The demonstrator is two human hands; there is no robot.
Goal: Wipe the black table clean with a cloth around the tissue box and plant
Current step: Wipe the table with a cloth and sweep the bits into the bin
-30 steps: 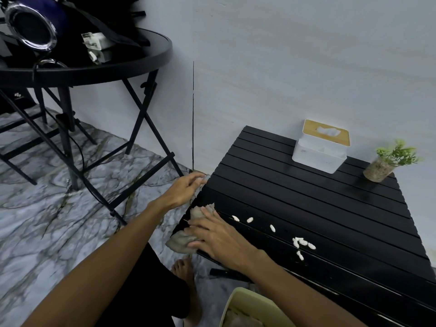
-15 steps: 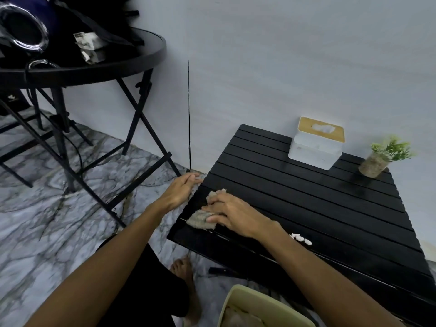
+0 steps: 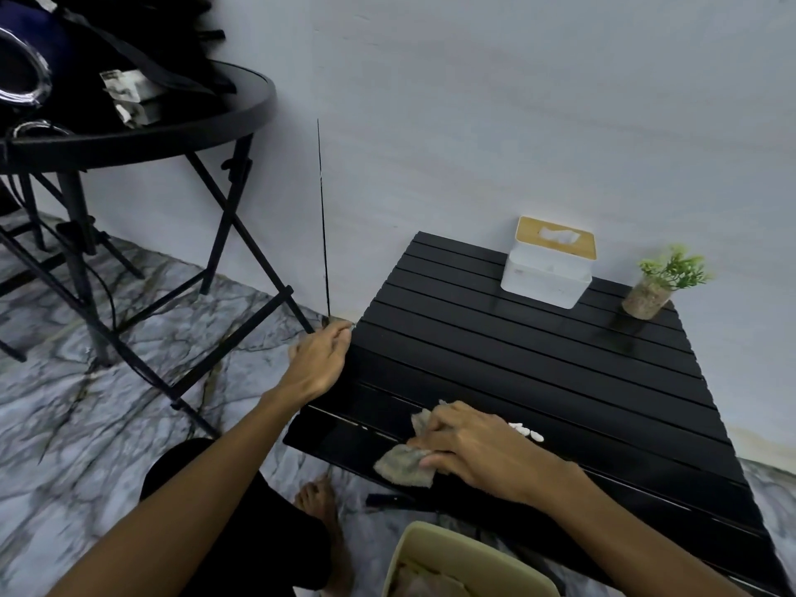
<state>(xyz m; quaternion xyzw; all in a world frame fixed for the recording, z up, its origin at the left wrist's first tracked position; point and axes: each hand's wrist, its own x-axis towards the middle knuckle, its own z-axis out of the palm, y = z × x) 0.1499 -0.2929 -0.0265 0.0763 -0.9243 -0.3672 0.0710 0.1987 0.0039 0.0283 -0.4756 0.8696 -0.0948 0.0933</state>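
We are pressing the cloth (image 3: 405, 465) flat under our right hand (image 3: 469, 450), white crumbs (image 3: 527, 430) lying just right of it; left hand (image 3: 321, 364) is clamping the worktop (image 3: 517, 364) edge.

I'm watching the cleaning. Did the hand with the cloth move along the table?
Yes. The right hand slid the cloth rightward along the near edge of the black table, from its left corner toward the white bits.

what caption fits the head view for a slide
Right hand presses a cloth on the black table beside white bits; left hand grips the table edge.
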